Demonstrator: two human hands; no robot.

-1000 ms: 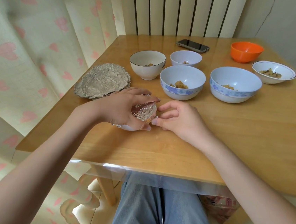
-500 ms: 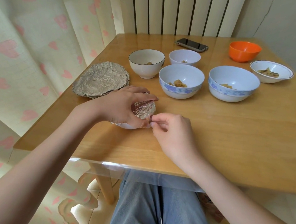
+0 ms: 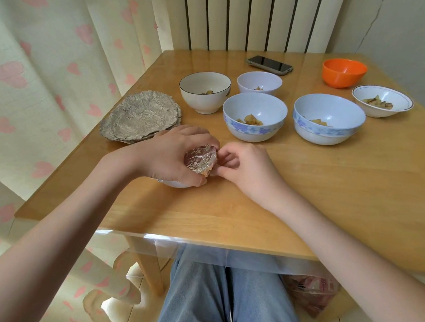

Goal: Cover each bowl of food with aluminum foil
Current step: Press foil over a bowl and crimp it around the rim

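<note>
A small white bowl (image 3: 175, 183) sits near the table's front left, its top covered with crinkled aluminum foil (image 3: 201, 159). My left hand (image 3: 164, 155) curls round the bowl and the foil from the left and above. My right hand (image 3: 244, 168) pinches the foil's right edge at the rim with curled fingers. A stack of crumpled round foil sheets (image 3: 140, 116) lies to the left behind the bowl. Uncovered bowls with food stand further back: a white one (image 3: 204, 91), a small lilac one (image 3: 259, 83), two blue-patterned ones (image 3: 254, 116) (image 3: 328, 119) and a shallow white dish (image 3: 381, 101).
An orange bowl (image 3: 344, 72) and a dark phone (image 3: 268, 65) lie at the far side of the wooden table (image 3: 333, 199). A heart-print curtain (image 3: 45, 64) hangs close on the left. A wall runs along the table's right side. My legs are under the front edge.
My right hand drew back a little, then returned to the foil's right edge and now pinches it higher on the rim. My left hand kept its hold on the bowl.
</note>
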